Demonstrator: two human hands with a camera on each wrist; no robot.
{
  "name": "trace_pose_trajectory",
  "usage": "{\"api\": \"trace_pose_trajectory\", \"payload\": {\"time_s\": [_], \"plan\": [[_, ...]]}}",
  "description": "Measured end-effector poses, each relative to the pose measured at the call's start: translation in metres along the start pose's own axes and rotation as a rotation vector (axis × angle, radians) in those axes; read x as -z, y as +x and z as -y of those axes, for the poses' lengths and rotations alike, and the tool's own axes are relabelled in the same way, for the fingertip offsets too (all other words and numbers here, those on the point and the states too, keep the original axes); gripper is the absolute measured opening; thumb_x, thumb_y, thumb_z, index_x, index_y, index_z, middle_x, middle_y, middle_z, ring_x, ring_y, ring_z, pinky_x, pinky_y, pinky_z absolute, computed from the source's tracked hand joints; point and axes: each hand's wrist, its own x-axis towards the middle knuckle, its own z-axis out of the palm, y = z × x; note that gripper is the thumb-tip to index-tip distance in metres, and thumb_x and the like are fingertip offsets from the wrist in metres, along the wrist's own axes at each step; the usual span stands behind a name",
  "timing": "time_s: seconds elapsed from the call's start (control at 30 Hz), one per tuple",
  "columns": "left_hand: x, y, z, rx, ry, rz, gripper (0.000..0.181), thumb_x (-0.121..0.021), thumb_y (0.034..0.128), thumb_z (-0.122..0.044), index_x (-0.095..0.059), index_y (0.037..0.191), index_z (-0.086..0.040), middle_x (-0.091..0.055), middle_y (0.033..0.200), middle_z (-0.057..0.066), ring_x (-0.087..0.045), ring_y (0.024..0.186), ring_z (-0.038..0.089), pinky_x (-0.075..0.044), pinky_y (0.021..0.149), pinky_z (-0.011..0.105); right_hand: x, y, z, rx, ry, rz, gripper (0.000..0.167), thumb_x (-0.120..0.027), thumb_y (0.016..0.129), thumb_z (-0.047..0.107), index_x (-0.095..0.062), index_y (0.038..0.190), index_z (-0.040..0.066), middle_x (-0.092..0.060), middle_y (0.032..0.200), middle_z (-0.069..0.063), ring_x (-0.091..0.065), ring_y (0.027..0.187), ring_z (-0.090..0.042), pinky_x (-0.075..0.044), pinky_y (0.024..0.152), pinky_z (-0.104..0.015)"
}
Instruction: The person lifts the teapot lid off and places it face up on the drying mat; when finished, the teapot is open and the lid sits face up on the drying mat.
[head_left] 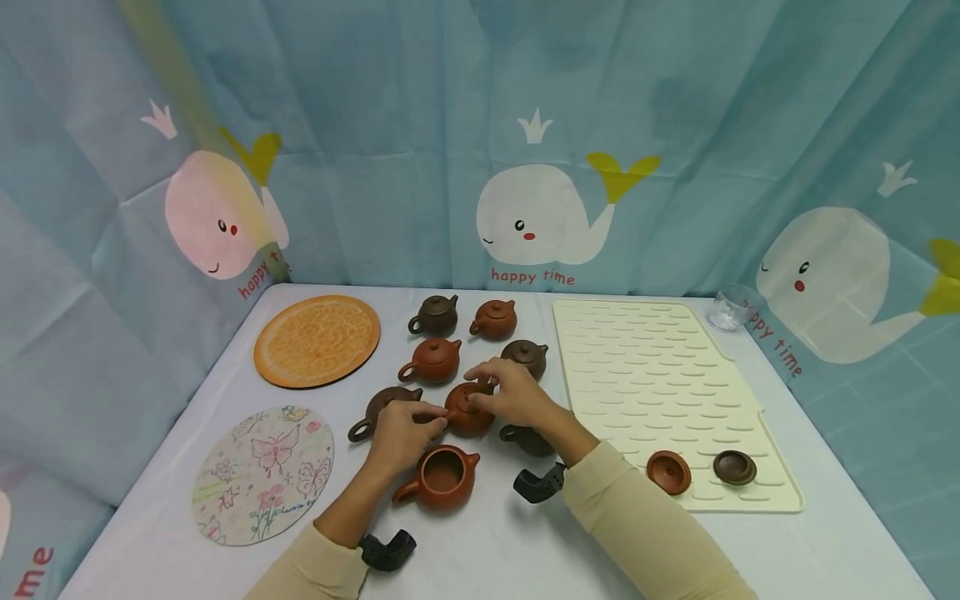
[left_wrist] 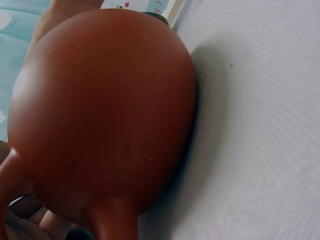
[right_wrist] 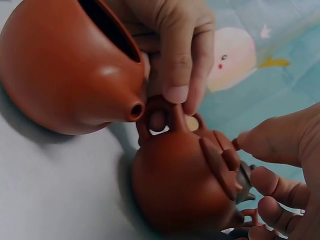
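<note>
On worktop, centre: lidded red teapot. Left grip pinches handle; right grip spread by lid. Likely light, stiff, brittle, slick; best held by handle, lid steadied.

On the bench, teapots are standing between two placemats on the left and a mat on the right. Two lids are lying on the mat's near end; a bowl is sitting beside its far right corner.
</note>
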Motion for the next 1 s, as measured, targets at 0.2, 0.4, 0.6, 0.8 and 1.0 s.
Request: {"api": "trace_pose_trajectory", "payload": {"time_s": [0.2, 0.4, 0.6, 0.8, 1.0], "plan": [[0.001, -0.0004, -0.0016, 0.002, 0.012, 0.005, 0.008, -0.074, 0.0842, -0.006, -0.078, 0.09, -0.008, -0.069, 0.079, 0.0, -0.059, 0.061, 0.009, -0.048, 0.054, 0.025, -0.0069, -0.0002, -0.0022, -0.013, -0.044, 0.051, 0.021, -0.073, 0.086, 0.011, -0.073, 0.106, 0.007, -0.061, 0.091, 0.001, -0.056, 0.083, -0.013, -0.048, 0.07, -0.029], [0.0007, -0.0003, -0.0018, 0.0, 0.018, 0.002, 0.008, -0.074, 0.0843, -0.005, -0.078, 0.091, -0.008, -0.069, 0.082, 0.0, -0.058, 0.062, 0.009, -0.047, 0.054, 0.025, -0.0099, 0.0025, -0.0014, -0.001, -0.084, 0.048, 0.018, -0.072, 0.087, 0.01, -0.074, 0.104, 0.006, -0.06, 0.088, 0.002, -0.054, 0.081, -0.011, -0.047, 0.068, -0.027], [0.0023, -0.0006, -0.0012, 0.0, 0.018, -0.008, 0.007, -0.075, 0.0834, -0.006, -0.078, 0.09, -0.008, -0.069, 0.083, 0.0, -0.057, 0.061, 0.01, -0.046, 0.052, 0.025, -0.0097, 0.005, 0.0028, 0.076, -0.283, 0.061, 0.014, -0.069, 0.09, 0.014, -0.074, 0.102, 0.009, -0.061, 0.091, 0.002, -0.054, 0.087, -0.015, -0.045, 0.078, -0.031], [0.0023, -0.0003, -0.0009, -0.005, 0.009, -0.01, 0.007, -0.075, 0.0831, -0.005, -0.078, 0.088, -0.008, -0.069, 0.081, 0.0, -0.058, 0.061, 0.01, -0.046, 0.052, 0.025, -0.0084, 0.0059, 0.0045, 0.156, -0.365, 0.062, 0.01, -0.067, 0.092, 0.012, -0.074, 0.099, 0.008, -0.059, 0.088, 0.001, -0.054, 0.083, -0.016, -0.044, 0.078, -0.032], [0.0023, -0.0012, -0.0018, -0.008, 0.021, -0.012, 0.007, -0.075, 0.083, -0.006, -0.078, 0.088, -0.008, -0.07, 0.085, -0.001, -0.058, 0.073, 0.014, -0.045, 0.058, 0.028, -0.006, 0.0048, 0.001, 0.16, -0.257, -0.033, 0.008, -0.066, 0.093, 0.012, -0.071, 0.097, 0.008, -0.064, 0.09, 0.001, -0.059, 0.084, -0.014, -0.047, 0.077, -0.031]]}}
